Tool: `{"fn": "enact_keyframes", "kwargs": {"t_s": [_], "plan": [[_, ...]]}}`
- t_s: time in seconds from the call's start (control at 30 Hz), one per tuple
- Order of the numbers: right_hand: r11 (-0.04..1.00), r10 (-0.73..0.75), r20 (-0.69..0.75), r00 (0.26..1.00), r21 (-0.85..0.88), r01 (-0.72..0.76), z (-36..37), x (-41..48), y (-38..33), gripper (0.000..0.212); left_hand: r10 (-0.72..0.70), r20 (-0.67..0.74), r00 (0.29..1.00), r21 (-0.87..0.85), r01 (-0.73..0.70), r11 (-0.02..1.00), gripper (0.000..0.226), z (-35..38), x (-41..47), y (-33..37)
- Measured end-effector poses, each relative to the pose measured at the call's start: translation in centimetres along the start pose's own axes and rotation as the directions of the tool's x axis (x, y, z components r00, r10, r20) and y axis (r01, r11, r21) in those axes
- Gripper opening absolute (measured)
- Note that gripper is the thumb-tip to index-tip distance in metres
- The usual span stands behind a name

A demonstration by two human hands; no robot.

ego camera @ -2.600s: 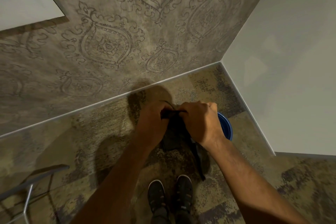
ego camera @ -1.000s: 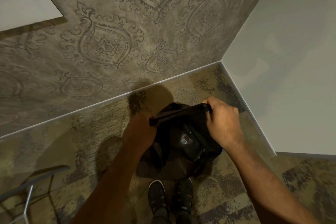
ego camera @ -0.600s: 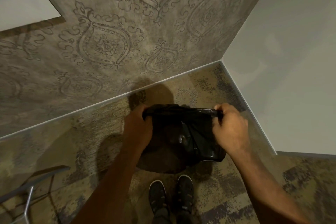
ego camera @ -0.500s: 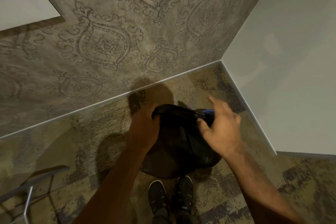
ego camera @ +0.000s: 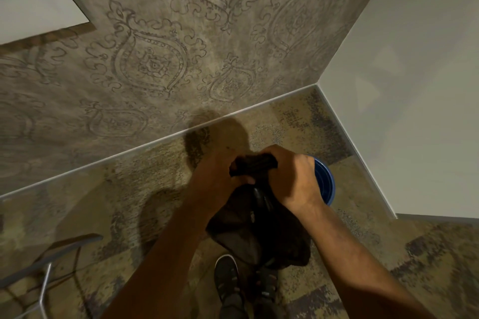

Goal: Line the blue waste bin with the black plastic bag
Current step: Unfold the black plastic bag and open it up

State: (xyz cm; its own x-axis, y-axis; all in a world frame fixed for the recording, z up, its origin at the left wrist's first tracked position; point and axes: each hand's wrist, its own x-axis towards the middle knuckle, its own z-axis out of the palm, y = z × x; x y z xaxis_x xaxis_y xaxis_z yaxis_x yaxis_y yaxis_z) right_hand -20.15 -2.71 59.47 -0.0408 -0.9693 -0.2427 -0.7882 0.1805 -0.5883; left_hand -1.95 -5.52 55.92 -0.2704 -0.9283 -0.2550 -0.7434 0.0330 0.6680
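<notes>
**Black bag bunched in both hands above the bin**

Black plastic, thin and crumpled: the bag (ego camera: pixel 255 228) hangs in the air in front of the person, its top edge gathered into a tight wad between two fists. Left hand (ego camera: pixel 216 179) closed on the left end of the wad, right hand (ego camera: pixel 293 179) closed on the right end; knuckles nearly touching, each grip narrow and full of plastic. The rest of the bag droops below the wrists, loose and folded on itself, mouth not spread.

Blue waste bin (ego camera: pixel 325 181) stands on the floor just behind the right hand, mostly hidden by it; only a curved slice of rim and inner wall shows. It sits near the corner where the patterned wall (ego camera: pixel 155 65) meets the plain pale wall (ego camera: pixel 414 111). Bag not in the bin.

Mottled carpet (ego camera: pixel 129 202) underfoot. Dark shoes (ego camera: pixel 228 280) at the bottom, partly under the hanging bag. A metal frame (ego camera: pixel 44 264) at lower left; what it belongs to, cannot tell.
</notes>
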Motion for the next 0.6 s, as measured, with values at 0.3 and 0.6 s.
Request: {"fn": "enact_keyframes", "kwargs": {"t_s": [0.3, 0.6], "plan": [[0.971, 0.139, -0.187, 0.972, 0.218, -0.096, -1.2, 0.1, 2.4, 0.041, -0.407, -0.229, 0.884, 0.077, 0.433, 0.898, 0.018, 0.5, -1.8, -2.4], [0.839, 0.397, -0.232, 0.888, 0.484, -0.248, -1.7, -1.2, 6.2, 0.043, -0.688, -0.316, 0.653, -0.398, 0.566, 0.721, 0.036, 0.6, -1.8, -3.6]]}}
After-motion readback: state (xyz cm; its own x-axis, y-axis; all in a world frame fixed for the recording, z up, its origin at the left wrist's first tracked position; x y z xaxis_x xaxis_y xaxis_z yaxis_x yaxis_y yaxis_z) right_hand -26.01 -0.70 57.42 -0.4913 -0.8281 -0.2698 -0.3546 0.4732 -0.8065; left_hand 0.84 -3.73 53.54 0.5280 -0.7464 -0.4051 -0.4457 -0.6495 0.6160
